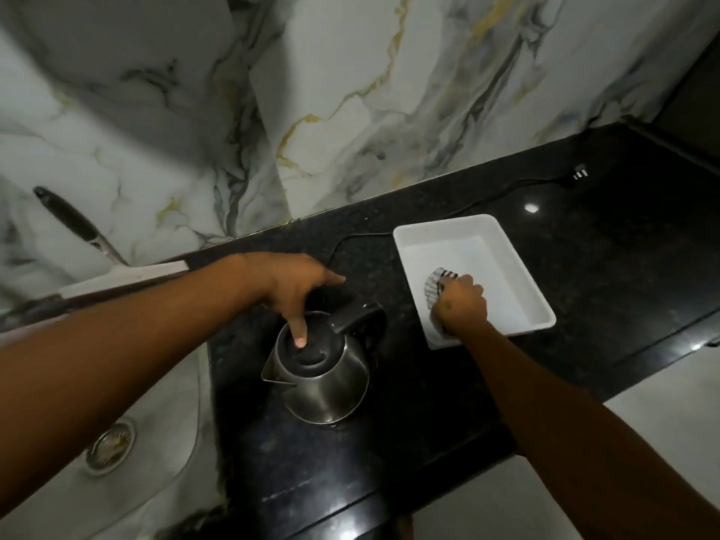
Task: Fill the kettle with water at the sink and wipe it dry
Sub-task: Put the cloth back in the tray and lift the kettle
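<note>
A steel kettle (327,387) with a black lid and black handle stands upright on the black counter (428,403), just right of the sink (128,454). My left hand (290,284) hovers over it with fingers apart, and one finger presses down on the lid. My right hand (461,305) reaches into a white tray (518,263) to the kettle's right and is closed on a striped cloth (436,284), bunched at the tray's near left side.
A black power cord (506,189) runs along the back of the counter to a plug at the far right. A dark-handled utensil (74,220) leans behind the sink at the left. A marble wall rises behind; the counter's front edge runs along the lower right.
</note>
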